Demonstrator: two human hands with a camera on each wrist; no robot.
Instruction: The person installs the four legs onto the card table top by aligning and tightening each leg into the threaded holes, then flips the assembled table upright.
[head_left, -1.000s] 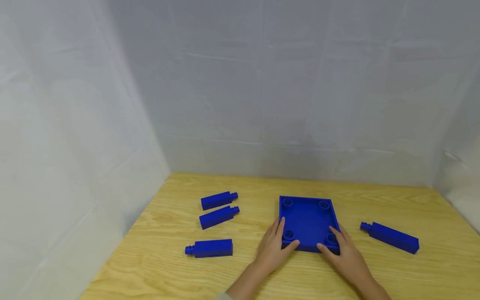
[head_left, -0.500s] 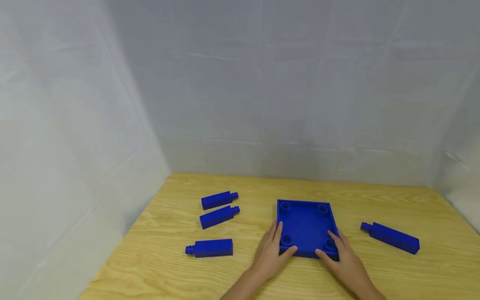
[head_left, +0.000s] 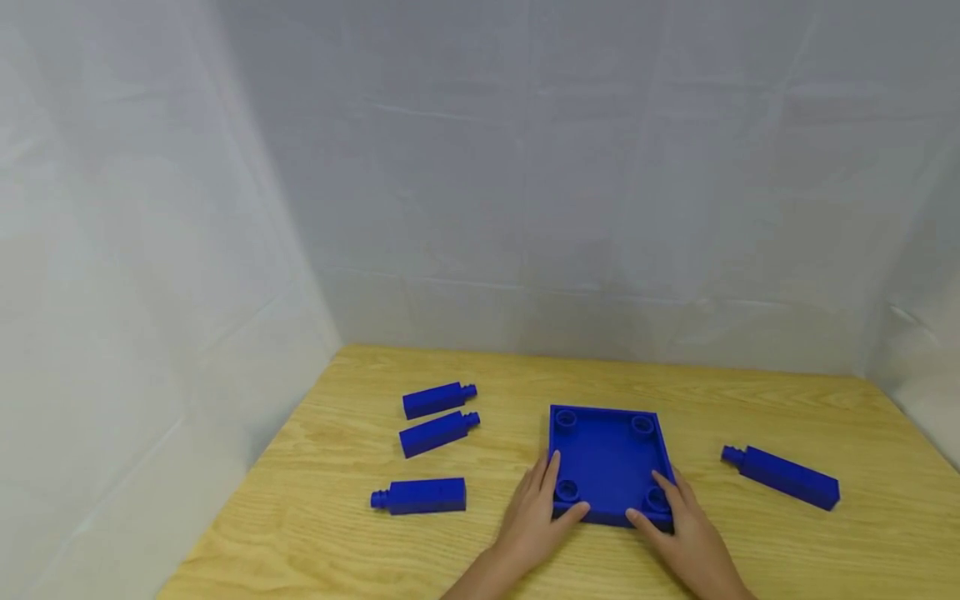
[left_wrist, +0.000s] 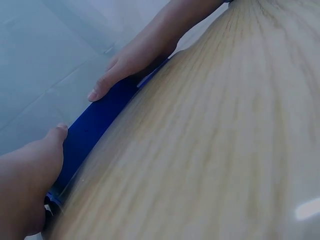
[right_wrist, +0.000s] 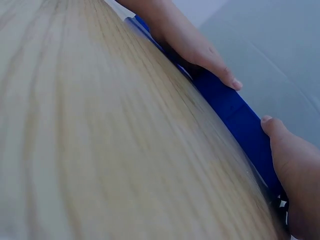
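A square blue tray [head_left: 607, 454] with a round socket in each corner lies on the wooden table [head_left: 337, 533]. My left hand [head_left: 551, 493] holds its near left corner, fingers along the side wall and thumb on the near wall. My right hand [head_left: 658, 508] holds the near right corner the same way. The left wrist view shows my left thumb [left_wrist: 50, 142] against the tray's near wall [left_wrist: 100, 117]. In the right wrist view my right thumb [right_wrist: 275, 127] presses that wall [right_wrist: 235, 112].
Three blue square pegs with round studs lie left of the tray: two [head_left: 438, 400] [head_left: 438, 433] side by side, one [head_left: 418, 496] nearer. Another peg [head_left: 780, 477] lies to the right. White cloth walls [head_left: 525, 208] close in the table's back and sides.
Both hands have slid the tray a little nearer to me and slightly left across the table. The pegs have stayed put.
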